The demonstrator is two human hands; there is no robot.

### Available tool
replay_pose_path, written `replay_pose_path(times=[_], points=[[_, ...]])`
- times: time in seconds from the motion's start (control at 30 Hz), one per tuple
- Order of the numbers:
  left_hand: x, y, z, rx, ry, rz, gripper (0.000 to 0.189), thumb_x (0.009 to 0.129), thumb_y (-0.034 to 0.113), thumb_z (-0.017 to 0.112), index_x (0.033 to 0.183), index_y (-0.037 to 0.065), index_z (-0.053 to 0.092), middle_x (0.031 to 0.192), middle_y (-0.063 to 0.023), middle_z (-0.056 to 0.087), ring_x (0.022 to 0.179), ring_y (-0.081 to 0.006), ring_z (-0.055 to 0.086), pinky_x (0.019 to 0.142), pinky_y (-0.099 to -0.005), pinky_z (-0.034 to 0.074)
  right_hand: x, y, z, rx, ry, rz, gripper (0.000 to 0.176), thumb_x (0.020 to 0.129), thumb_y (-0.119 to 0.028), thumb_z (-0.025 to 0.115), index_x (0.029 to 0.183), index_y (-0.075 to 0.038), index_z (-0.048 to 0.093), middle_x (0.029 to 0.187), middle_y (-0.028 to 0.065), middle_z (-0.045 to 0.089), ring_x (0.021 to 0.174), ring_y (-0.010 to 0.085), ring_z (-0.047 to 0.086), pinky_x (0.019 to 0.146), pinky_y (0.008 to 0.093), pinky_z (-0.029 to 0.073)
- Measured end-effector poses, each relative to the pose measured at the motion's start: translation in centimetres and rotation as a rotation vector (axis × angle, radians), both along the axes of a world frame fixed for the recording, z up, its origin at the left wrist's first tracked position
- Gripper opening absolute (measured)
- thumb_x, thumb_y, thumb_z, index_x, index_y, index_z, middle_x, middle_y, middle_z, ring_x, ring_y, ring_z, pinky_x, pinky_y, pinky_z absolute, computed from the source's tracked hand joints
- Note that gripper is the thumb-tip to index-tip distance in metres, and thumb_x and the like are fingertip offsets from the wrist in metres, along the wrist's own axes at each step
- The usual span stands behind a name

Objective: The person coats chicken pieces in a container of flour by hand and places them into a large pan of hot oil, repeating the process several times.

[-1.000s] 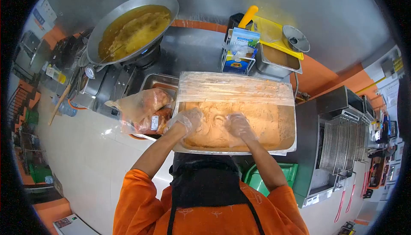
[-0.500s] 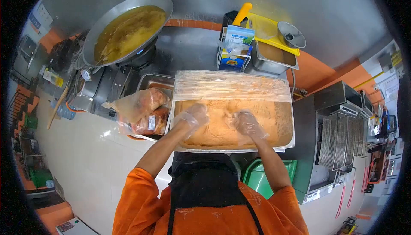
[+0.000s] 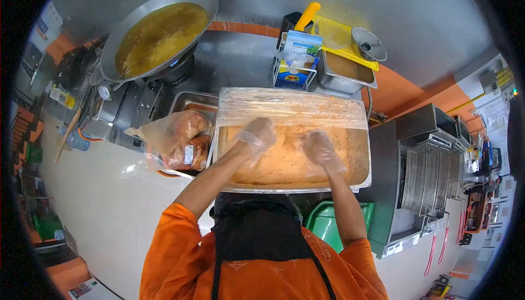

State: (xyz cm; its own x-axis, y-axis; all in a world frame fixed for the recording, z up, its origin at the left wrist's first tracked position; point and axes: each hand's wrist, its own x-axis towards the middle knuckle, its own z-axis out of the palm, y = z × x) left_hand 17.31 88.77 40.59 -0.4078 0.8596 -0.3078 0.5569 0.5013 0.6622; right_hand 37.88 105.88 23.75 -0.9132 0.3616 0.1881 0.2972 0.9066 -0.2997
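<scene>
A wide metal tray [image 3: 367, 184] holds a layer of orange-tan breading flour [image 3: 342, 155]. Clear plastic film [image 3: 290, 106] covers its far part. My left hand [image 3: 259, 134], in a clear plastic glove, is over the left half of the flour near the film edge. Its fingers are curled in; what they may hold is hidden. My right hand [image 3: 318, 149], gloved the same way, is low at the flour right of centre, fingers bent toward the left hand. Whether anything is in them does not show. Left of the tray lies a plastic bag of meat [image 3: 186, 144].
A large wok of oil [image 3: 161, 40] sits on a burner at back left. Behind the tray stand a wire rack with packets [image 3: 298, 62], a metal container [image 3: 345, 73] and a yellow tray [image 3: 336, 35]. Fryer baskets [image 3: 429, 179] are at right; a green bin [image 3: 325, 220] is below.
My left hand has risen and moved right, toward the film edge, its fingers curling tighter. My right hand has shifted slightly. The whole view has moved a little.
</scene>
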Motion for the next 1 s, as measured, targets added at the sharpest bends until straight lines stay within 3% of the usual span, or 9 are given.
replay_pose_path(times=[0.1, 0.23, 0.33, 0.4, 0.47, 0.53, 0.6, 0.8, 1.0], points=[[3.0, 3.2, -3.9, 0.121, 0.165, -0.115, 0.022, 0.075, 0.014, 0.06, 0.084, -0.006, 0.062, 0.082, -0.0277, 0.063, 0.079, -0.039, 0.064, 0.072, -0.0445, 0.05, -4.4, -6.3, 12.8, 0.046, -0.026, -0.062, 0.015, 0.083, -0.016, 0.052, 0.077, -0.006, 0.062, 0.079, 0.0126, 0.063, 0.075, 0.0302, 0.06, 0.067, 0.0386, 0.049], [0.5, 2.5, -2.2, 0.148, 0.122, -0.124, 0.019, 0.074, 0.012, 0.059, 0.077, -0.006, 0.062, 0.078, -0.0289, 0.062, 0.074, -0.0418, 0.062, 0.071, -0.0469, 0.049, -2.8, -4.1, 10.9, 0.386, -0.206, -0.188, 0.017, 0.084, -0.014, 0.05, 0.074, -0.005, 0.06, 0.074, 0.0108, 0.061, 0.069, 0.0273, 0.059, 0.061, 0.0334, 0.048], [0.2, 1.2, -0.6, 0.196, 0.082, -0.066, 0.018, 0.073, 0.012, 0.056, 0.072, -0.005, 0.062, 0.074, -0.0292, 0.061, 0.072, -0.0416, 0.062, 0.07, -0.0469, 0.049, -1.5, -2.8, 11.4, -0.043, -0.114, -0.078, 0.018, 0.085, -0.014, 0.049, 0.074, -0.004, 0.059, 0.072, 0.0124, 0.06, 0.065, 0.0273, 0.058, 0.057, 0.0292, 0.047], [1.1, 2.1, -3.3, 0.195, 0.141, -0.101, 0.02, 0.073, 0.013, 0.055, 0.071, -0.005, 0.062, 0.074, -0.029, 0.061, 0.072, -0.0412, 0.062, 0.069, -0.0469, 0.049, -0.9, -4.1, 11.1, 0.507, -0.013, -0.091, 0.015, 0.085, -0.014, 0.051, 0.077, -0.005, 0.059, 0.073, 0.015, 0.06, 0.067, 0.029, 0.06, 0.058, 0.0331, 0.048], [1.3, 2.3, -3.4, 0.197, 0.213, -0.11, 0.021, 0.074, 0.015, 0.054, 0.071, -0.005, 0.062, 0.074, -0.0289, 0.061, 0.072, -0.0409, 0.063, 0.068, -0.047, 0.049, -1.4, -5.0, 13.6, 0.362, 0.007, -0.078, 0.015, 0.087, -0.013, 0.049, 0.08, -0.005, 0.06, 0.075, 0.0164, 0.061, 0.07, 0.0311, 0.061, 0.06, 0.036, 0.049], [0.5, 1.2, -1.0, 0.337, 0.199, -0.134, 0.024, 0.076, 0.017, 0.054, 0.071, -0.004, 0.062, 0.075, -0.0283, 0.061, 0.073, -0.0401, 0.063, 0.068, -0.0477, 0.049, -3.1, -5.5, 17.5, 0.214, 0.025, -0.042, 0.016, 0.088, -0.013, 0.048, 0.084, -0.004, 0.06, 0.078, 0.0178, 0.062, 0.073, 0.0332, 0.062, 0.063, 0.0388, 0.05], [-1.2, 0.2, 3.5, 0.308, 0.187, -0.105, 0.025, 0.076, 0.019, 0.054, 0.071, -0.004, 0.062, 0.075, -0.0281, 0.061, 0.072, -0.0399, 0.063, 0.067, -0.0478, 0.049, -4.9, -5.8, 22.0, 0.128, -0.307, -0.07, 0.019, 0.09, -0.017, 0.05, 0.089, -0.003, 0.062, 0.087, 0.0197, 0.064, 0.081, 0.0369, 0.062, 0.069, 0.0439, 0.049], [-9.7, -4.2, 17.8, 0.395, 0.265, -0.087, 0.029, 0.078, 0.023, 0.057, 0.073, -0.005, 0.063, 0.076, -0.027, 0.062, 0.071, -0.0388, 0.063, 0.067, -0.0474, 0.049, -14.4, -6.1, 34.8, 0.215, -0.058, 0.242, 0.011, 0.086, -0.012, 0.051, 0.091, -0.003, 0.057, 0.076, 0.0194, 0.06, 0.07, 0.0358, 0.061, 0.059, 0.0443, 0.048], [-23.9, -6.8, 25.5, 0.434, 0.602, -0.027, 0.028, 0.077, 0.025, 0.062, 0.079, -0.002, 0.066, 0.078, -0.023, 0.065, 0.071, -0.0348, 0.063, 0.068, -0.0413, 0.049, -30.2, -8.1, 43.0, 0.315, 0.079, 0.336, 0.014, 0.083, -0.012, 0.055, 0.091, -0.002, 0.061, 0.077, 0.0199, 0.06, 0.069, 0.0349, 0.06, 0.062, 0.0436, 0.047]])
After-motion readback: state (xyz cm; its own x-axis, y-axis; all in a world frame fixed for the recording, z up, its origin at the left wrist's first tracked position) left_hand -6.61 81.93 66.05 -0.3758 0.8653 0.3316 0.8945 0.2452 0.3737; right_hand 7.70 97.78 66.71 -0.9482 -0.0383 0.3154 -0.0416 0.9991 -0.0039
